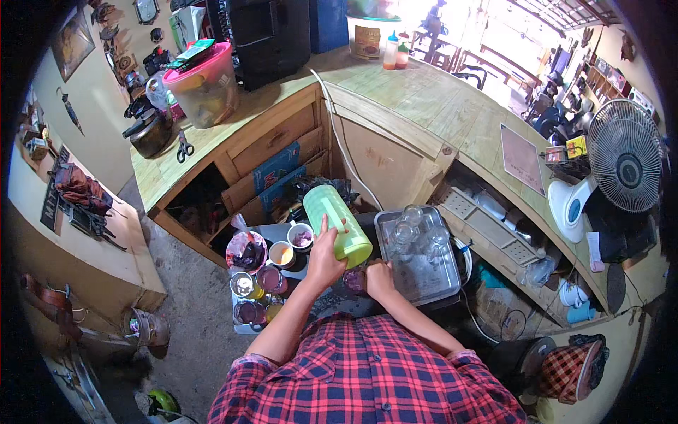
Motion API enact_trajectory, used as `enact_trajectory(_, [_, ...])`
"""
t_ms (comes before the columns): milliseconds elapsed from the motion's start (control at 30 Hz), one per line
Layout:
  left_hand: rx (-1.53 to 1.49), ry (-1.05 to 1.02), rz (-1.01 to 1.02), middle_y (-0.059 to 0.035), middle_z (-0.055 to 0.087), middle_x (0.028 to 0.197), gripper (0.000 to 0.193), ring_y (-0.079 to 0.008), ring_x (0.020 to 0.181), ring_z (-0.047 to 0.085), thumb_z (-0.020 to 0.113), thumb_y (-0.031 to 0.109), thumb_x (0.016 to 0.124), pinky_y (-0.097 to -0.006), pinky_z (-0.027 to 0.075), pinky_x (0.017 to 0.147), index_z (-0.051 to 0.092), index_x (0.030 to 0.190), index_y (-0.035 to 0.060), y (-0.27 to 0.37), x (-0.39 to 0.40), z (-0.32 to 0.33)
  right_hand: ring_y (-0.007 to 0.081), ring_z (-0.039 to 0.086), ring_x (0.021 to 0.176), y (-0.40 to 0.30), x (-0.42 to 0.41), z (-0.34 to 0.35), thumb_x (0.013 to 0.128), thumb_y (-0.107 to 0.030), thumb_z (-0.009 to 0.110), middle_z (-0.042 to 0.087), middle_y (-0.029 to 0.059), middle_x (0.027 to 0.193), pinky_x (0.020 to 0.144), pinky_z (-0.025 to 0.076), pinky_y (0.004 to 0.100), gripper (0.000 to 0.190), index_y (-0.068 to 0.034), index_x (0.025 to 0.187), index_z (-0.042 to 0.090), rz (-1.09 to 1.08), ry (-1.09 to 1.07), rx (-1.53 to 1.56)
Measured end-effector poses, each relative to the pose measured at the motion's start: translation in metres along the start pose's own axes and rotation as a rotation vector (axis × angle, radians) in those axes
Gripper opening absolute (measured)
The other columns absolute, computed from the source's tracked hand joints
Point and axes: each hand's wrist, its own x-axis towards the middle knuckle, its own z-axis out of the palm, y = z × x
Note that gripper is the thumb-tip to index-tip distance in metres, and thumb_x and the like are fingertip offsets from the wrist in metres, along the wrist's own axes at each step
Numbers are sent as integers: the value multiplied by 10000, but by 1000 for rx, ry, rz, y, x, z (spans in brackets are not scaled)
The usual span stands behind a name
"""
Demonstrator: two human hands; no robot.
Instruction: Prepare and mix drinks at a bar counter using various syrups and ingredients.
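Observation:
My left hand (327, 259) grips the handle of a light green plastic pitcher (339, 225), which is tilted with its lower end towards me. Beneath that end is a glass mug (354, 280) with purple contents, partly hidden by the pitcher. My right hand (379, 279) is closed at the mug's right side, seemingly round its handle. To the left stand a white cup (300, 236) with purplish contents and another cup (281, 255) with something yellow inside. Several glasses are grouped nearer me, among them a purple-filled glass (271, 279) and a glass with yellow liquid (247, 286).
A metal tray (431, 281) with several upturned glass mugs (407, 233) lies to the right. At the left, a bowl (247, 250) holds a dark plastic bag. A wooden counter (402, 95) curves around, bearing scissors (185, 146), a pink-lidded bucket (204, 90) and a fan (625, 159).

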Motion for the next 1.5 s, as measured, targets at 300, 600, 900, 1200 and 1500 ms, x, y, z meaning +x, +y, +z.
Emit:
enact_trajectory(300, [-39, -14, -8, -173, 473, 1364, 479, -400, 1384, 189, 693, -40, 596, -567, 310, 1022, 507, 1033, 19, 1, 1, 0, 326, 606, 939, 12, 5, 21, 730, -34, 556, 652, 194, 871, 877, 425, 517, 130, -15, 722, 684, 10, -17, 116])
enact_trajectory(600, [-61, -15, 9, -258, 479, 1313, 501, -405, 1389, 191, 708, -15, 617, -702, 251, 990, 513, 1077, 26, -6, 0, 5, 338, 619, 847, 14, 2, 21, 733, -181, 651, 647, 162, 804, 764, 448, 504, 155, -29, 723, 676, -85, 176, 46])
enact_trajectory(900, [-5, -33, 33, -257, 493, 1289, 478, -402, 1394, 188, 716, 2, 633, -715, 239, 985, 513, 1065, 16, -1, -3, 4, 278, 600, 895, 9, 1, 24, 701, -123, 621, 655, 100, 823, 816, 425, 451, 73, -104, 728, 687, 24, 58, 71])
enact_trajectory(1200, [2, -12, 43, -148, 473, 1371, 484, -397, 1396, 173, 720, -10, 621, -615, 263, 1030, 514, 1058, 25, 2, -5, 2, 279, 625, 847, 13, 2, 28, 705, -108, 599, 653, 145, 813, 761, 445, 464, 90, -85, 725, 683, 4, 114, 120])
enact_trajectory(1500, [-27, -22, 14, -141, 459, 1386, 488, -394, 1401, 172, 734, 10, 634, -704, 235, 1003, 521, 1073, 32, 4, -2, 1, 349, 624, 849, 10, -2, 20, 690, -73, 570, 642, 187, 770, 757, 456, 473, 105, -22, 691, 662, -62, 163, 74])
